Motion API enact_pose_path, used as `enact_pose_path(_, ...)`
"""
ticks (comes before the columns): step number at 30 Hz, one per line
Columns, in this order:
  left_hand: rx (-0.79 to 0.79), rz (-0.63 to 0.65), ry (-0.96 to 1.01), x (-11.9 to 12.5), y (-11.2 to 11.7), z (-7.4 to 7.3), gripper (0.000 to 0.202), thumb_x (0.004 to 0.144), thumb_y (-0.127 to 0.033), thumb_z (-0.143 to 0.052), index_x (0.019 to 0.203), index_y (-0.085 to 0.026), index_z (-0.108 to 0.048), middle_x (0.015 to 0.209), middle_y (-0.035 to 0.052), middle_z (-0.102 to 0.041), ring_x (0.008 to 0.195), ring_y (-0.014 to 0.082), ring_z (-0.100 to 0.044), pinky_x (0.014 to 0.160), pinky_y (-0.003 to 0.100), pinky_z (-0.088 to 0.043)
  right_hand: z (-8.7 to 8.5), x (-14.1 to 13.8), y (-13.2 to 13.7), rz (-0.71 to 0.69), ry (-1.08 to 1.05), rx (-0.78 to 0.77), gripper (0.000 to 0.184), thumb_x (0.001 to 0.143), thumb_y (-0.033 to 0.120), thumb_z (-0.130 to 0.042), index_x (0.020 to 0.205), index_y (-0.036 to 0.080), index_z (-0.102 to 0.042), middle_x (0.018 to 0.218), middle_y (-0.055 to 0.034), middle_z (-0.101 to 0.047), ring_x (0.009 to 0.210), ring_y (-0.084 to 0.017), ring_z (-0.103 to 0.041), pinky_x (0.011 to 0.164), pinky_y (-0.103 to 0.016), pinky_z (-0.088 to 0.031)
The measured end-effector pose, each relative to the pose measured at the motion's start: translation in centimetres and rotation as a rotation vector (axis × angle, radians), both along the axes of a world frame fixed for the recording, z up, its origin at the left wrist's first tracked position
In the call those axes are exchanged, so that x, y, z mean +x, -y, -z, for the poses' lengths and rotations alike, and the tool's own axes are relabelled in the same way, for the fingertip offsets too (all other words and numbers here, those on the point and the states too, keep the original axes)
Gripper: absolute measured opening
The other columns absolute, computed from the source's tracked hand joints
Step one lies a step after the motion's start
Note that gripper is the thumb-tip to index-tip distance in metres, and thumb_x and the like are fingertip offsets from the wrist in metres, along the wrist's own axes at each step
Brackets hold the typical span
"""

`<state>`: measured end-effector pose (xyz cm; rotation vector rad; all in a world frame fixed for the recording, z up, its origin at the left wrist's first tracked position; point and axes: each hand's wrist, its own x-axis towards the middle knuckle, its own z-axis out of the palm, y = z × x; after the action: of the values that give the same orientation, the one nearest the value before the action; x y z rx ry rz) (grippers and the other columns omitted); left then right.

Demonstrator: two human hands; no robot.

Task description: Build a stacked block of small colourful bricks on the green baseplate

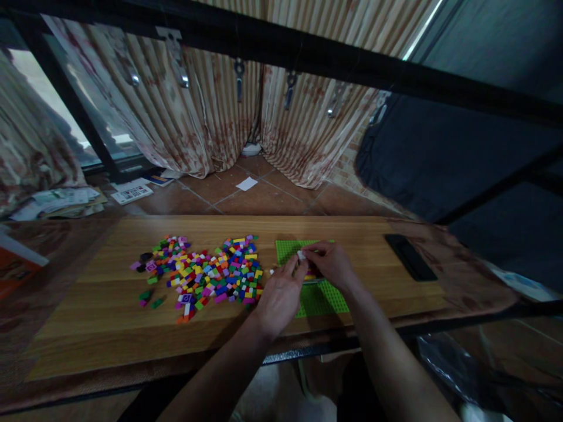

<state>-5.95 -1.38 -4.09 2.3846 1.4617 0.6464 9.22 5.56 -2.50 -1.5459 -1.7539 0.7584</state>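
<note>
Over the green baseplate [326,302], 1 white piece [301,255] is pinched by the right hand [332,264], apparently for fine control; any grip by the left hand [280,297] cannot be told.

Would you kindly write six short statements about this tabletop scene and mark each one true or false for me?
1. Loose multicoloured bricks lie on the wooden tabletop. True.
2. The left hand and the right hand have their fingertips close together above the green baseplate. True.
3. In the picture, the loose bricks lie to the right of the baseplate. False: they lie to its left.
4. A black phone lies to the right of the baseplate. True.
5. The phone is in the left hand. False: it lies on the tabletop, apart from both hands.
6. A large black brick shows at the fingertips. False: a small white piece shows there.
</note>
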Motion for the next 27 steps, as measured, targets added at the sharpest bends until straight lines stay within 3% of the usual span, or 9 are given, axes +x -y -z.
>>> enact_pose_path(3,0.022,-0.001,-0.012,0.0,0.0,0.1,0.061,0.079,0.001,-0.041,0.137,-0.017,-0.039,0.145,0.0154,-0.043,0.123,0.0244,-0.053,0.101,0.039,-0.048,0.4,0.2,-0.1,-0.002,-0.023,-0.020,0.021,0.074,0.035,-0.064,0.078,0.019,-0.077,0.065,-0.0024,-0.071,0.056,-0.015,-0.062,0.052,-0.024,-0.046)
enact_pose_path(9,0.066,0.003,-0.020,-0.2,0.5,0.5,0.062,0.082,-0.001,-0.042,0.141,-0.018,-0.035,0.144,0.0163,-0.044,0.126,0.0276,-0.051,0.102,0.044,-0.046,1.0,0.5,0.3,0.060,-0.290,-0.103,0.037,0.074,0.044,-0.062,0.091,0.013,-0.073,0.054,0.0002,-0.063,0.044,-0.012,-0.053,0.041,-0.022,-0.041)
enact_pose_path(14,0.108,-0.015,0.088,-1.2,0.4,-0.3,0.056,0.087,-0.007,-0.041,0.141,-0.022,-0.038,0.141,0.0105,-0.050,0.124,0.0223,-0.053,0.103,0.038,-0.047,-0.3,-0.2,0.9,0.157,-0.273,0.146,0.031,0.078,0.042,-0.061,0.087,0.015,-0.073,0.070,-0.0041,-0.067,0.056,-0.014,-0.058,0.052,-0.025,-0.047)
enact_pose_path(16,0.135,-0.088,0.173,-2.5,-0.2,-1.1,0.047,0.090,-0.011,-0.041,0.136,-0.021,-0.046,0.135,0.0082,-0.056,0.120,0.0197,-0.056,0.103,0.034,-0.047,-1.1,-1.1,1.3,0.147,-0.256,0.274,0.027,0.081,0.039,-0.059,0.087,0.017,-0.072,0.080,-0.0057,-0.068,0.066,-0.015,-0.061,0.061,-0.027,-0.049)
enact_pose_path(19,0.166,-0.322,0.322,-5.5,-1.2,-2.3,0.036,0.090,-0.017,-0.044,0.123,-0.017,-0.058,0.124,0.0090,-0.064,0.115,0.0201,-0.060,0.102,0.035,-0.047,-2.1,-3.3,2.4,0.015,-0.188,0.375,0.021,0.085,0.032,-0.056,0.090,0.019,-0.072,0.085,-0.0054,-0.068,0.077,-0.017,-0.062,0.070,-0.028,-0.049)
enact_pose_path(23,0.127,-0.570,0.462,-9.9,-1.7,-3.5,0.030,0.087,-0.023,-0.050,0.112,-0.017,-0.065,0.110,0.0084,-0.070,0.097,0.0210,-0.067,0.092,0.037,-0.052,-2.1,-7.1,3.3,-0.206,0.036,0.331,0.021,0.089,0.020,-0.050,0.096,0.022,-0.070,0.093,-0.0051,-0.068,0.088,-0.017,-0.063,0.081,-0.028,-0.048)
enact_pose_path(27,0.093,-0.652,0.499,-12.0,-1.4,-3.8,0.028,0.085,-0.027,-0.052,0.104,-0.016,-0.068,0.106,0.0082,-0.072,0.095,0.0210,-0.068,0.089,0.035,-0.053,-0.4,-10.1,2.6,-0.253,0.264,0.231,0.024,0.087,0.012,-0.050,0.099,0.020,-0.070,0.096,-0.0067,-0.067,0.090,-0.018,-0.062,0.083,-0.028,-0.046)
